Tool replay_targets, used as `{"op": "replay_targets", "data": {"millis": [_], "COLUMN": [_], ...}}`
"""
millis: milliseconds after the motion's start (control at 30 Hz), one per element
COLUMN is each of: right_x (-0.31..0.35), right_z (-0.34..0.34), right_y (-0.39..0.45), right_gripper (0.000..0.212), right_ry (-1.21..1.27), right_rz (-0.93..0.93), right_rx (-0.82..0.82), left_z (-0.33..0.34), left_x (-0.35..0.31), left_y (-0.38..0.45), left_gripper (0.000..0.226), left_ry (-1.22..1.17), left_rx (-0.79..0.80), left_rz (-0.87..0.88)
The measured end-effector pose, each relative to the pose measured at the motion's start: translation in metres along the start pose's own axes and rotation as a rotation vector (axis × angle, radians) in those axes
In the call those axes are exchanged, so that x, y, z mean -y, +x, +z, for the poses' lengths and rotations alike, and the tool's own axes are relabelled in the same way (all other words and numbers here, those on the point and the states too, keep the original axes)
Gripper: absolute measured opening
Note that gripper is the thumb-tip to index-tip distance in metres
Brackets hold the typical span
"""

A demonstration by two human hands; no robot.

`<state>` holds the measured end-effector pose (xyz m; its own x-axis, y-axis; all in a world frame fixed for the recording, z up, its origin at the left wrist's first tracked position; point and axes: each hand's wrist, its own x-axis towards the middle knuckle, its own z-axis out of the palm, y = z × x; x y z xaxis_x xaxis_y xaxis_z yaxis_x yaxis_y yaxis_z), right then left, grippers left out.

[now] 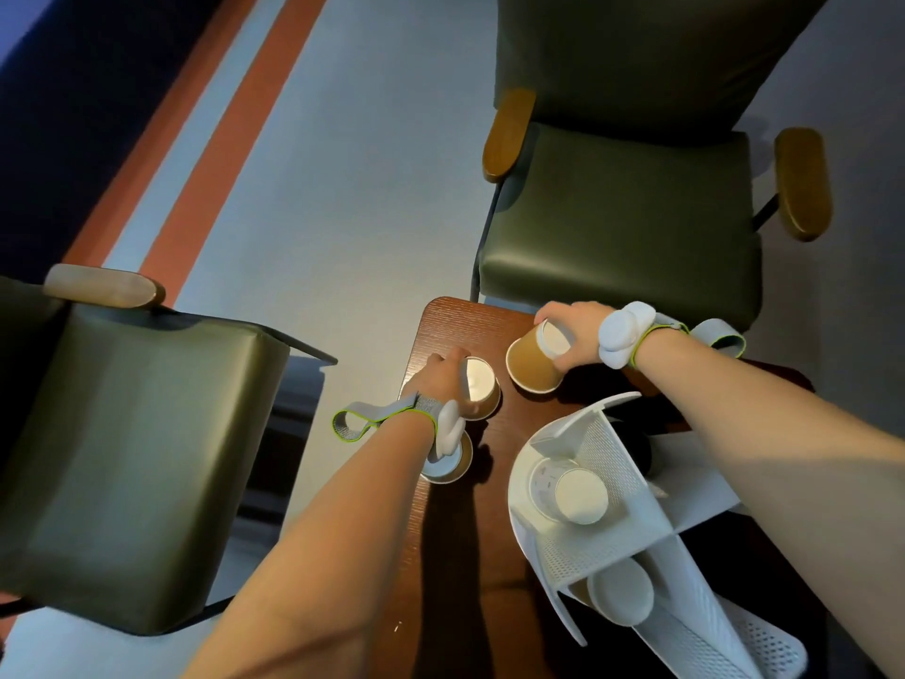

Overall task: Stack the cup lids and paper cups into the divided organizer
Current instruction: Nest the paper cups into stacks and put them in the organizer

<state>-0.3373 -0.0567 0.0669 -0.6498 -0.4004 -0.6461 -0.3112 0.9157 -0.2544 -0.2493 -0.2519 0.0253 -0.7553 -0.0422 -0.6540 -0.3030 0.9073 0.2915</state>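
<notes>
My right hand (570, 330) grips a brown paper cup (531, 365), tilted above the far end of the small wooden table (440, 325). My left hand (440, 379) holds the rim of a second brown cup (482, 384) standing upright on the table. A third cup (453, 465) sits under my left wrist, partly hidden. The white mesh divided organizer (602, 433) stands at the near right; one compartment holds a white cup with a lid (570, 490), another holds a white lid (622, 597).
A green armchair (622, 213) with wooden armrests stands beyond the table. Another green chair (127, 433) is at the left. Grey floor with red stripes (235, 139) lies between them.
</notes>
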Motion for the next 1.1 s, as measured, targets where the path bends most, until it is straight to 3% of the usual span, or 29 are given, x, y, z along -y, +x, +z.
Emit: {"op": "replay_targets", "data": {"millis": [133, 267, 400, 533, 633, 733, 833, 1000, 1100], "right_x": [0.011, 0.032, 0.069, 0.106, 0.118, 0.122, 0.127, 0.134, 0.135], "right_z": [-0.022, -0.036, -0.033, -0.011, 0.009, 0.024, 0.035, 0.050, 0.062], "right_y": [-0.011, -0.019, -0.015, 0.003, 0.014, 0.021, 0.020, 0.027, 0.030], "right_gripper": [0.062, 0.055, 0.061, 0.065, 0.075, 0.060, 0.051, 0.066, 0.058], "right_ry": [0.051, 0.209, 0.188, -0.037, -0.064, 0.008, -0.081, -0.172, -0.083], "right_rz": [-0.051, -0.121, -0.164, -0.152, -0.079, -0.005, -0.003, 0.024, 0.068], "right_rx": [-0.119, -0.158, -0.071, 0.013, 0.064, 0.088, 0.091, 0.143, 0.130], "left_z": [-0.007, -0.017, -0.016, -0.002, 0.008, 0.016, 0.026, 0.041, 0.048], "left_x": [0.005, 0.021, 0.037, 0.055, 0.065, 0.076, 0.082, 0.087, 0.091], "left_y": [-0.005, -0.009, -0.011, -0.015, -0.020, -0.024, -0.025, -0.026, -0.026], "left_gripper": [0.093, 0.088, 0.075, 0.066, 0.074, 0.083, 0.085, 0.096, 0.100], "left_ry": [-0.023, -0.149, -0.273, -0.365, -0.426, -0.437, -0.481, -0.459, -0.429], "left_rx": [0.044, 0.068, 0.075, 0.102, 0.158, 0.200, 0.207, 0.174, 0.173], "left_rz": [-0.022, -0.044, -0.068, -0.076, -0.075, -0.055, -0.055, -0.041, -0.035]}}
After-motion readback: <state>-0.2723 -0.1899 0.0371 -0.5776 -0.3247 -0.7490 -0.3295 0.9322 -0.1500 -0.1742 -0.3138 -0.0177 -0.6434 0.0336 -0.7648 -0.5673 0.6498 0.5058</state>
